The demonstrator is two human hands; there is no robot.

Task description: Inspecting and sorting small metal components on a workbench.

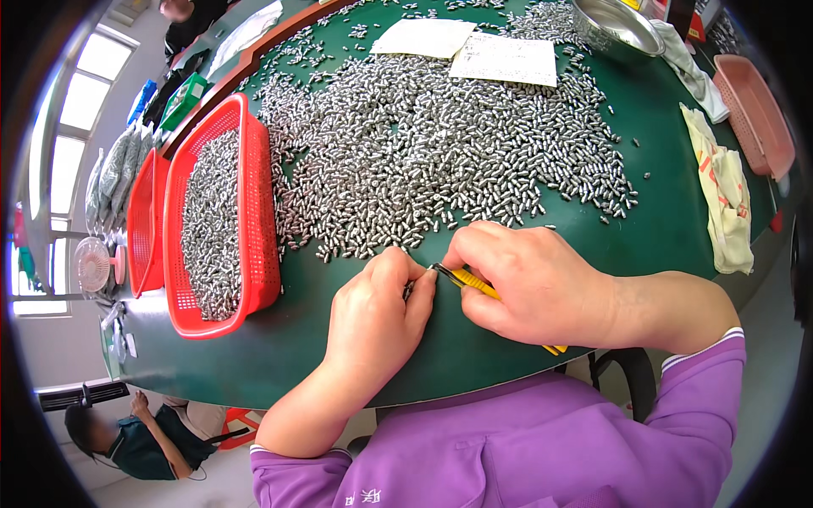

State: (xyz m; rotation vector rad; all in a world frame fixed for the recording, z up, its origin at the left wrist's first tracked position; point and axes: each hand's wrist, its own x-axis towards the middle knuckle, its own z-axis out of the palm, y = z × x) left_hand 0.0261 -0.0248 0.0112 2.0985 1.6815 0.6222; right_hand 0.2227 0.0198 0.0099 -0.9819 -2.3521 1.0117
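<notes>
Over the near edge of the green table [322,339], my right hand [533,284] is closed around a pair of pliers [478,284] with yellow handles and a dark tip. That tip points at the fingertips of my left hand [377,313] and comes very close to them. My left hand is pinched shut on a small metal part [408,290], mostly hidden by the fingers. Just beyond both hands spreads a wide heap of small silvery metal parts [406,144].
A red plastic basket [262,212] full of similar parts stands at the left, another red basket [146,224] beside it. Paper sheets [504,59] lie on the heap. A metal bowl [622,25], cloths [720,190] and a pink basket [749,114] are at right. Another person [152,440] sits lower left.
</notes>
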